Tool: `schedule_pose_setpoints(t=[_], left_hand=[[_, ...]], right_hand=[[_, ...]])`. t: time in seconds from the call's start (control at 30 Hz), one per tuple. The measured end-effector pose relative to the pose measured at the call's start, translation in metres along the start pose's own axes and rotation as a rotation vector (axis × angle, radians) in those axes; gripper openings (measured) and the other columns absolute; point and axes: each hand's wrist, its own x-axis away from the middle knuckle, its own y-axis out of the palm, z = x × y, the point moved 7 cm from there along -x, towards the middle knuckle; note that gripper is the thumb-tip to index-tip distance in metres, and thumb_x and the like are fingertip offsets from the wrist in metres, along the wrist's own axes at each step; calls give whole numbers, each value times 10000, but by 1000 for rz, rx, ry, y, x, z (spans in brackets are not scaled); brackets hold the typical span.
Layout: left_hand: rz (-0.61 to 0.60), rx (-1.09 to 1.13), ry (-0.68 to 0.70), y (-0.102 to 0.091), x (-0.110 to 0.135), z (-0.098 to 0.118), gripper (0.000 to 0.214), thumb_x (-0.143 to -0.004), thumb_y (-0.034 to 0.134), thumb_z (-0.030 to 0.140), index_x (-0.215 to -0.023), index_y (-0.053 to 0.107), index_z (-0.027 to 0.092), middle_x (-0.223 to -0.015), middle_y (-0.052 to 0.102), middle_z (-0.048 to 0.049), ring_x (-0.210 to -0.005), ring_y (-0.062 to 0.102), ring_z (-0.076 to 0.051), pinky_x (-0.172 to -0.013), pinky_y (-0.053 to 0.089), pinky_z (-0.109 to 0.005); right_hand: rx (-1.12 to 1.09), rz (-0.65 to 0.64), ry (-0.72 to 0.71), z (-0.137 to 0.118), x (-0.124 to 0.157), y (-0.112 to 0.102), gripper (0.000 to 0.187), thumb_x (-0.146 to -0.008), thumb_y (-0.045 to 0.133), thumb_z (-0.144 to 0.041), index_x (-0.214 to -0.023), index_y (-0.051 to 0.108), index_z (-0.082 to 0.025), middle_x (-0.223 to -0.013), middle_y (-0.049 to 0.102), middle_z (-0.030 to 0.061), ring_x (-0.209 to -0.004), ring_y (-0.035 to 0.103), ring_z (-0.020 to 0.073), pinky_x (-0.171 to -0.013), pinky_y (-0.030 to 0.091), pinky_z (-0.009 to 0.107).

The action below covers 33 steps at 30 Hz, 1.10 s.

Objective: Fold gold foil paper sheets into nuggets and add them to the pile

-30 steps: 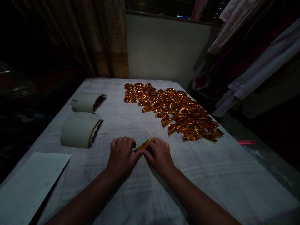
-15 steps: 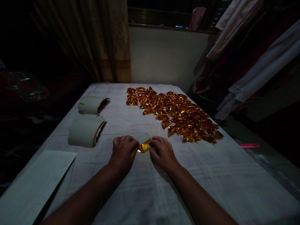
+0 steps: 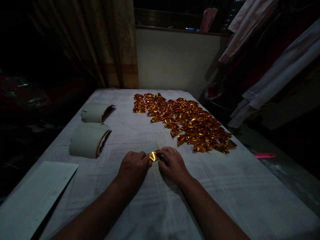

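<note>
On a cloth-covered table, left hand and right hand pinch 1 gold foil piece between them, seemingly unfinished, near many folded gold pieces, apparently done; how many remain is unclear.

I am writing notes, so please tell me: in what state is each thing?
Gold foil piece, held in both hands
Left hand, closed on foil
Right hand, pinching foil
Gold foil cluster, folded pieces massed together
Near curled grey stack, arched upward
Far curled grey stack, arched upward
Pale panel, flat
Tablecloth, spread, creased
Curtain, hanging in folds
Clothes, hanging
</note>
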Motion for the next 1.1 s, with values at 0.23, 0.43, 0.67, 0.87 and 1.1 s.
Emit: schedule_pose_setpoints(t=[0.23,0.43,0.67,0.87,1.1], left_hand=[[74,-43,94,-7,5,-2,117,-884,580,92,-841,645,180,-721,652,-20,-625,603,-201,-622,446,-348],[117,53,164,-12,24,-13,229,-952,464,81,-1034,654,179,-978,717,-64,-850,670,-197,-942,489,-447],[57,108,119,-7,41,-8,337,-963,524,237,-1296,579,234,-1290,620,-108,-1191,582,-265,-1022,462,-475],[46,147,81,-2,43,-10,340,-970,517,245,-1304,580,227,-1294,614,-106,-1252,548,-272,-1106,391,-531],[17,234,75,-3,43,-8,384,-981,498,227,-1363,534,215,-1378,578,-96,-1281,537,-248,-1129,395,-489]], right_hand=[[15,51,-90,3,0,1,416,-759,659,-70,-1103,725,-293,-1185,631,69,-1103,575,250,-933,472,412],[45,20,-282,-13,4,6,193,-844,747,-222,-1006,777,-323,-1084,674,64,-989,597,224,-828,476,369],[7,-75,-366,-23,10,6,199,-911,705,-344,-1104,749,-327,-1078,686,54,-977,607,207,-842,453,374],[-13,-25,-322,-14,7,2,87,-896,708,-241,-965,759,-256,-1026,708,56,-969,621,217,-822,454,377],[-69,-18,-158,-14,4,4,57,-882,692,-208,-849,724,-242,-983,709,38,-961,625,216,-840,434,388]])
